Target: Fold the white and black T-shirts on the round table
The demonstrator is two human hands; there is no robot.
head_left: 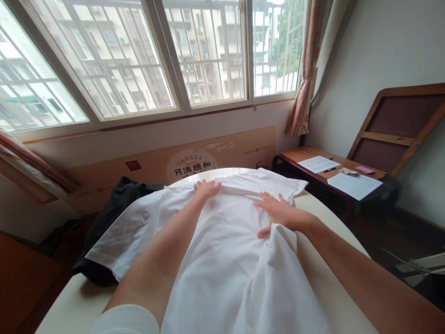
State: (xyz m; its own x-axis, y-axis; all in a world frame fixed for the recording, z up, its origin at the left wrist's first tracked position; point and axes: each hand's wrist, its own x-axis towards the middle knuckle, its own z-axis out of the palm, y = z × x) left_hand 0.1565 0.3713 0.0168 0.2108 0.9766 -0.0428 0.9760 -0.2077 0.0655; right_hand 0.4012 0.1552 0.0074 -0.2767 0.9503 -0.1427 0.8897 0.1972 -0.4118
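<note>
A white garment (229,241) lies spread over a round cream table (333,218), its folds running toward me and one part reaching left. Near the table's far edge, my left hand (207,188) rests on the cloth, fingers bent and close to a raised crease; whether they pinch it cannot be made out. My right hand (276,211) lies on the cloth to the right, its fingers spread. A fold of the garment stands up beside the right wrist. Black cloth (114,208) hangs at the table's left edge, partly under the white garment.
Beyond the table, a printed cardboard panel (149,162) leans below the barred windows (208,51). At the right stands a low wooden table (306,155) with papers (354,183) and small items. A wooden frame (389,137) leans behind it. Curtains (302,102) hang at both sides.
</note>
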